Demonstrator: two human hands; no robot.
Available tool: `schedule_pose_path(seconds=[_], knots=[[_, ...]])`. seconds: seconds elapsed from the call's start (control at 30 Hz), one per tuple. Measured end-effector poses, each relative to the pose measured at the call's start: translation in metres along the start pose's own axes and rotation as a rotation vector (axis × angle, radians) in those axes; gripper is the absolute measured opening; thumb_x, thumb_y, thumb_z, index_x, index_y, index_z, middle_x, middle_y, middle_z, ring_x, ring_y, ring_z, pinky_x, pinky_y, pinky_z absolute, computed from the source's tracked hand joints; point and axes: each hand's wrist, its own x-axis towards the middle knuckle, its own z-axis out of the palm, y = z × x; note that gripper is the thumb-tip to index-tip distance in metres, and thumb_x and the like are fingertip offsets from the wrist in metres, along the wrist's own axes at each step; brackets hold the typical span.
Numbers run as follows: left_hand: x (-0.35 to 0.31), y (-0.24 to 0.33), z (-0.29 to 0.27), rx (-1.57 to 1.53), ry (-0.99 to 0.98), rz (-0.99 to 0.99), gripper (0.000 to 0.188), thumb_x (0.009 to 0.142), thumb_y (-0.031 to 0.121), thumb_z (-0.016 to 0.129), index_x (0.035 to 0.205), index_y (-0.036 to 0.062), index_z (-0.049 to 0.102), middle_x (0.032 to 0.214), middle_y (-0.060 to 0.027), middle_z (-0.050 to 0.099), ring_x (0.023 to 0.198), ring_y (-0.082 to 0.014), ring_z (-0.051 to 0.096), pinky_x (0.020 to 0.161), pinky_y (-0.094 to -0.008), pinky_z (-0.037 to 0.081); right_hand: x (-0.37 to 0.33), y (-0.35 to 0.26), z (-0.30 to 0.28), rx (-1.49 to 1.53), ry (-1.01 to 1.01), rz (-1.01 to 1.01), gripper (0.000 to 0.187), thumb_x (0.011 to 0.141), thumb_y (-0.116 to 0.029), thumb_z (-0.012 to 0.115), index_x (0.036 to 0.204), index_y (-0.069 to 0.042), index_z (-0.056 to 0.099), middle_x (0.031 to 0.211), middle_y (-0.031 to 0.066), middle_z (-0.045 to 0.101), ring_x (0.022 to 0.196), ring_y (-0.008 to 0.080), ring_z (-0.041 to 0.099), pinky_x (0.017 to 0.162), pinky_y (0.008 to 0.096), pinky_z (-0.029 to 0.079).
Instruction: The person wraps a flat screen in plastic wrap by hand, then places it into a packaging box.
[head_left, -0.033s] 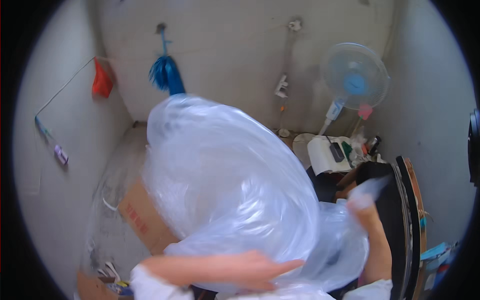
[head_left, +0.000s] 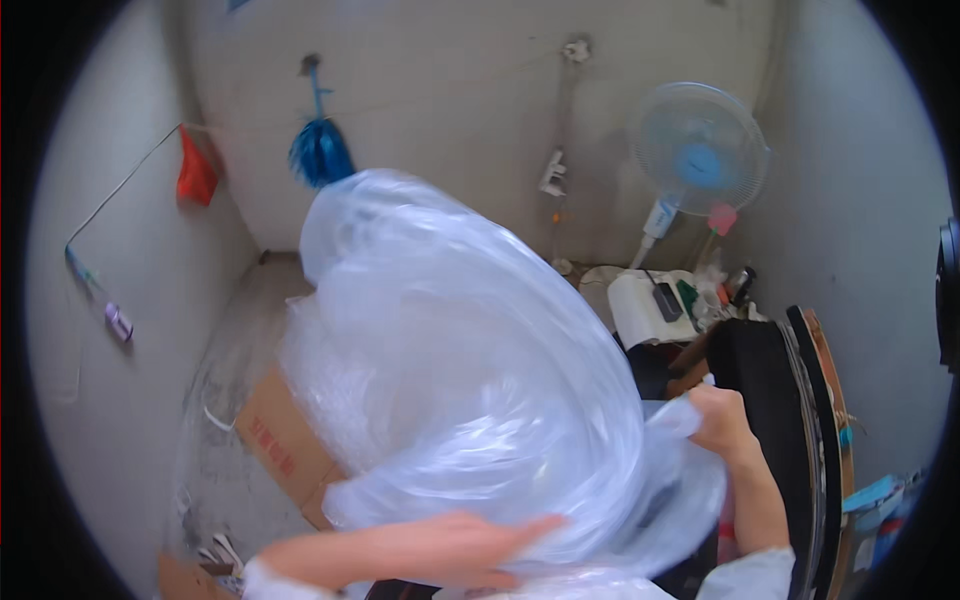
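A large, puffed-up clear plastic bag fills the middle of the head view, its folds shiny and partly blurred. My left hand lies along its near side, fingers stretched out and touching the plastic. On the right, my right hand is closed in a fist around a gathered piece of the bag. A looser, see-through part of the plastic hangs below that fist. What lies behind the bag is mostly hidden.
A brown cardboard box lies on the floor at the left. Behind on the right stand a fan and a white, box-like thing with a black device on it. Black padded furniture borders my right arm. A blue tasselled thing hangs on the wall.
My right hand has moved slightly down and left, pulling its piece of plastic toward the bag. My left hand has shifted a little left and down along the plastic.
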Motion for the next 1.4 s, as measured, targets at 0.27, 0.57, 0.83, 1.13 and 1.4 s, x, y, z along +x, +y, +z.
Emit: schedule_pose_path(seconds=[0.27, 0.57, 0.83, 1.13, 1.4], knots=[[-0.234, -0.031, 0.121, 0.272, 1.82, -0.344, 0.027, 0.084, 0.017, 0.051, 0.106, 0.0021, 0.05, 0.086, -0.0119, 0.058, 0.077, -0.026, 0.057, 0.068, -0.0349, 0.047, 0.064, -0.103, -0.018, 0.178, 0.207, -0.796, 0.019, 0.071, -0.01, 0.056, 0.089, -0.014, 0.06, 0.092, 0.0054, 0.063, 0.055, 0.0151, 0.053, 0.047, 0.0266, 0.042], [-0.215, -0.153, 0.145, 0.491, 2.159, -0.943, 0.049, 0.084, 0.025, 0.058, 0.12, -0.0038, 0.04, 0.109, -0.0177, 0.052, 0.099, -0.0276, 0.051, 0.089, -0.0348, 0.039, 0.117, -0.037, 0.05, 0.311, 0.401, -0.026, 0.02, 0.079, -0.004, 0.048, 0.096, -0.001, 0.058, 0.085, 0.0127, 0.058, 0.085, 0.0249, 0.054, 0.075, 0.0328, 0.041], [-0.126, -0.234, 0.223, -0.259, 1.354, -1.607, 0.03, 0.068, 0.008, 0.06, 0.098, 0.0093, 0.057, 0.079, -0.0184, 0.059, 0.08, -0.0352, 0.056, 0.071, -0.0386, 0.044, -0.086, 0.03, 0.044, 1.218, -0.19, 1.075, 0.041, 0.086, -0.023, 0.048, 0.117, 0.003, 0.047, 0.118, 0.0205, 0.052, 0.112, 0.0329, 0.048, 0.096, 0.0429, 0.037], [-0.289, -0.399, 0.031, -1.118, 2.495, 0.142, 0.036, 0.09, 0.029, 0.042, 0.108, -0.0015, 0.045, 0.106, -0.0125, 0.054, 0.094, -0.0251, 0.055, 0.081, -0.0399, 0.047, 0.263, 0.035, 0.13, 1.738, 0.418, 0.558, 0.027, 0.092, -0.022, 0.038, 0.108, -0.005, 0.05, 0.105, 0.0102, 0.055, 0.096, 0.0188, 0.053, 0.084, 0.0375, 0.047], [-0.194, -0.375, 0.132, 0.305, 0.667, -1.49, 0.025, 0.085, 0.023, 0.041, 0.103, 0.0195, 0.058, 0.093, -0.014, 0.063, 0.086, -0.0296, 0.062, 0.073, -0.0432, 0.048, 0.201, 0.102, 0.295, 0.673, -0.407, 0.98, 0.055, 0.078, -0.034, 0.061, 0.12, -0.002, 0.045, 0.103, 0.0125, 0.057, 0.09, 0.027, 0.054, 0.073, 0.0355, 0.044]])
